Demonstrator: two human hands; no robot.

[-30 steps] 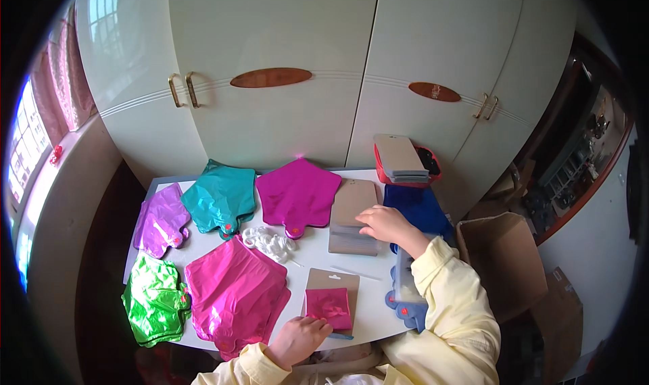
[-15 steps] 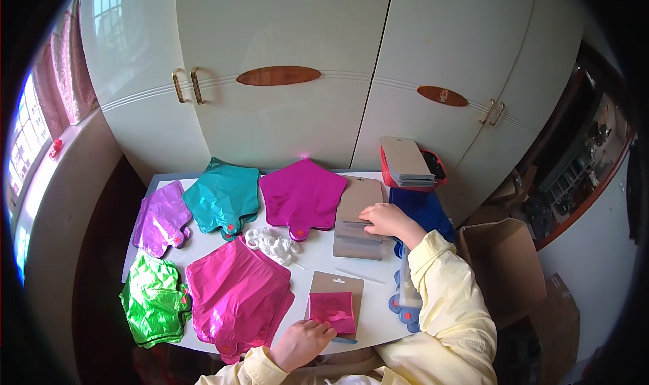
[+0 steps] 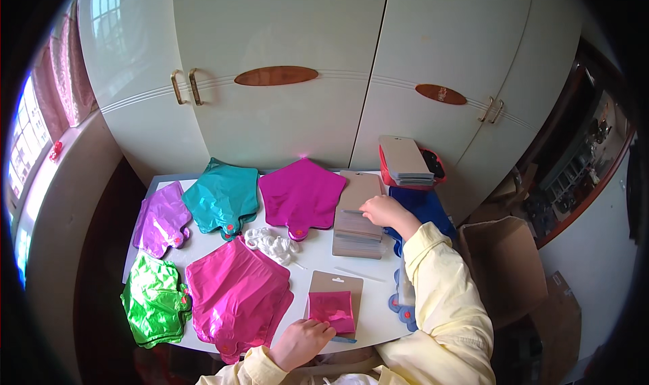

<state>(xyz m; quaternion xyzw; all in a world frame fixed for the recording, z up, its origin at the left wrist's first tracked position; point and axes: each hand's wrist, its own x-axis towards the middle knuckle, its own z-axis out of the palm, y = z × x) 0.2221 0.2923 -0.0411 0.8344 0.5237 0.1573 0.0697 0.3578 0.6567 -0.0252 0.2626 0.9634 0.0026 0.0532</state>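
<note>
Fingers of the right hand (image 3: 380, 210) lie flat, fingertips touching the top of the stack of brown cards (image 3: 358, 216) at the table's (image 3: 311, 258) far side, arm stretched forward; the left hand (image 3: 299, 341), loosely curled, presses the near card with a folded pink balloon (image 3: 332, 308) at the front edge

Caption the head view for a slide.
Right hand on a brown card stack; left hand at a pink-packed card, foil balloons alongside.

Bench (image 3: 318, 260): white.
Left: purple balloon (image 3: 161, 217), green balloon (image 3: 155, 299).
Far: teal balloon (image 3: 223, 197).
Right: card stack (image 3: 358, 216).
</note>
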